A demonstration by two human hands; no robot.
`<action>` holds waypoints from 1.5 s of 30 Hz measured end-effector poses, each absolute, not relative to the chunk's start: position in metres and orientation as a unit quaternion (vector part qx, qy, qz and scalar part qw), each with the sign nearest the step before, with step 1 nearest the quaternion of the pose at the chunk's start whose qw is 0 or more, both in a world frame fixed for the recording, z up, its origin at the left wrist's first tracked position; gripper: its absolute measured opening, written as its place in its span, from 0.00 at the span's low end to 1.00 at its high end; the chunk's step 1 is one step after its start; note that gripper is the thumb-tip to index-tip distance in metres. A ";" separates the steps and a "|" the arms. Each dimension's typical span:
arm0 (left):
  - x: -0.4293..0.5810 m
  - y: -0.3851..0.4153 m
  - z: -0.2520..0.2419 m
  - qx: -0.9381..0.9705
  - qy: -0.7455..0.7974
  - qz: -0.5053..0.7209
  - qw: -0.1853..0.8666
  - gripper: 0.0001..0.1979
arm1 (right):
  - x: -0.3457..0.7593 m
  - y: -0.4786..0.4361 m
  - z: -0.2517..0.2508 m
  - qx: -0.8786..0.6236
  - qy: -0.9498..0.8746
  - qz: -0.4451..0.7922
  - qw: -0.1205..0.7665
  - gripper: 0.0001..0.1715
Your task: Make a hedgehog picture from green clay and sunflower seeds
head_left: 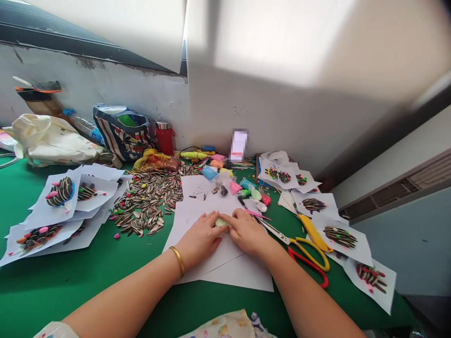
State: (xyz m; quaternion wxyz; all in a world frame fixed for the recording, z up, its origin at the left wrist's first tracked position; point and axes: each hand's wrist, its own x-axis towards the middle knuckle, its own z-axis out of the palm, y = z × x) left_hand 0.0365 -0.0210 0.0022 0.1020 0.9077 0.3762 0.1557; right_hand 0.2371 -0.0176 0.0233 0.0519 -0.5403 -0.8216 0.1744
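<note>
My left hand, with a gold bracelet above its wrist, rests on white paper. Between its thumb and forefinger and the fingertips of my right hand sits a flat piece of pale green modelling clay, partly covered by the fingers. The fingers of both hands are bent around it and touch its edges. Just beyond lie small bags of coloured clay, among them pink and blue. A black pen and scissors with yellow and red handles lie beside my right hand.
Sunflower seeds are heaped to the left. Papers with seed-and-clay pictures stand in stacks at left and right. A yellow cutter lies by the scissors. Along the wall are a red flask, a striped bag and a cream bag.
</note>
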 end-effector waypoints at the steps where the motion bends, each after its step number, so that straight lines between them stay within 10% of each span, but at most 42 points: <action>1: 0.036 -0.021 0.002 0.907 0.376 0.158 0.104 0.20 | 0.238 -0.017 0.024 -0.540 -0.820 0.182 0.058 0.33; 24: 0.033 -0.018 0.001 0.869 0.414 0.221 0.155 0.21 | 0.241 -0.013 0.018 -0.539 -0.813 0.204 0.081 0.36; 33: 0.028 -0.014 0.000 0.864 0.428 0.202 0.170 0.38 | 0.254 0.005 0.004 -0.577 -0.741 0.301 0.165 0.37; 45: 0.026 -0.013 0.001 0.888 0.414 0.148 0.135 0.30 | 0.258 -0.012 -0.006 -0.521 -0.796 0.220 0.215 0.31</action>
